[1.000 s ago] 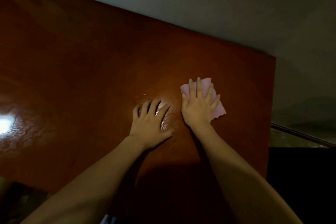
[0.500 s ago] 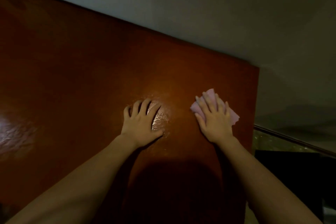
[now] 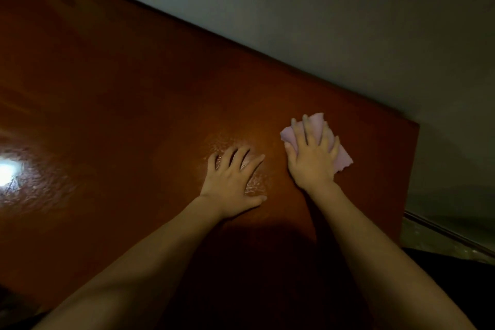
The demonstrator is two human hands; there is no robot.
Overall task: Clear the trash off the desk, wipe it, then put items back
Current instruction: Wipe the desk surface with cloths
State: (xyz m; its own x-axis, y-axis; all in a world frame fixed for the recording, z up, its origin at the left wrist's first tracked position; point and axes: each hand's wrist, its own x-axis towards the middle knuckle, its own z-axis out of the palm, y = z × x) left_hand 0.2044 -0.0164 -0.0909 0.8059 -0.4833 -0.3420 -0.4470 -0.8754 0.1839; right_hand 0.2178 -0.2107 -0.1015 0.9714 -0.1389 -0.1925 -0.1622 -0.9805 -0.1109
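The pink cloth (image 3: 341,159) lay on the table (image 3: 120,94) near its right end, soft, light and apt to bunch, best pressed flat from above. The right hand (image 3: 312,158) pressed it with fingers spread and straight; the left hand (image 3: 231,185) rested flat just beside, fingers splayed.

Glossy reddish wooden desk (image 3: 134,115), soft pink cloth (image 3: 342,161)

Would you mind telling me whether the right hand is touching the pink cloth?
Touching: the head view shows the right hand pressed flat on the pink cloth, fingers spread over it on the desk.
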